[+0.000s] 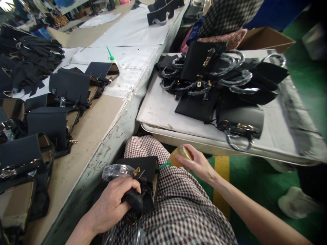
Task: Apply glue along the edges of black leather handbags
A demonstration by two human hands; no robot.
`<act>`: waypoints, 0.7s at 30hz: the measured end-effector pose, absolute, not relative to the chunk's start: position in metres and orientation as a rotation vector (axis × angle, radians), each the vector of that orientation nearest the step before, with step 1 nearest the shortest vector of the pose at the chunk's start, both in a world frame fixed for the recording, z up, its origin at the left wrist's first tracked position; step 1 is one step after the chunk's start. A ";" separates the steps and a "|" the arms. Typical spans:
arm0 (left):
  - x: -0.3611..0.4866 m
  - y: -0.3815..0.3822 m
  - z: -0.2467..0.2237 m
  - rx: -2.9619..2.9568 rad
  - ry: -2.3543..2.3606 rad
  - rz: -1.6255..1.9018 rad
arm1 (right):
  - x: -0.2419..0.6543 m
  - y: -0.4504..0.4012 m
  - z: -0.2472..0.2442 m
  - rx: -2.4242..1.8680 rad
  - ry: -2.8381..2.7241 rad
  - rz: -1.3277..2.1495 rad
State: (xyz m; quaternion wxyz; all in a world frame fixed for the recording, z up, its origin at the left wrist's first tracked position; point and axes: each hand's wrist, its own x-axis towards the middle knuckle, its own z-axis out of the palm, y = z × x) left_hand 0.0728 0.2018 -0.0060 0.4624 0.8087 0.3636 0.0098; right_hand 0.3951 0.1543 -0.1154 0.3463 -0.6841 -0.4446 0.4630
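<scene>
A black handbag with a gold clasp and a plastic-wrapped handle rests on my lap, over a checked cloth. My left hand is closed round black parts of this bag. In my right hand is a squeeze bottle of amber liquid, tilted so that its thin green nozzle points left. The nozzle's tip meets the edge of the bag's flap; whether it touches cannot be told.
Several black bags stand on the long table at the left, near another green nozzle. More bags are piled on the white side table. A cardboard box is behind it.
</scene>
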 end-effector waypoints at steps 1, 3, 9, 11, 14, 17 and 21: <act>0.072 0.201 -0.006 1.990 0.900 0.023 | 0.396 0.153 -0.114 -1.781 -1.123 1.211; 0.070 0.199 -0.006 1.995 0.910 0.019 | 0.396 0.152 -0.110 -1.780 -1.072 1.242; 0.066 0.190 -0.010 2.082 0.894 0.003 | 0.392 0.152 -0.101 -1.801 -1.030 1.342; 0.066 0.185 -0.012 2.103 0.876 0.002 | 0.392 0.152 -0.103 -1.795 -1.015 1.387; 0.064 0.179 -0.016 2.114 0.861 -0.003 | 0.392 0.149 -0.107 -1.769 -0.981 1.457; 0.063 0.175 -0.017 2.135 0.854 0.007 | 0.394 0.145 -0.109 -1.752 -0.945 1.484; 0.061 0.174 -0.017 2.144 0.861 -0.009 | 0.394 0.137 -0.105 -1.721 -0.891 1.500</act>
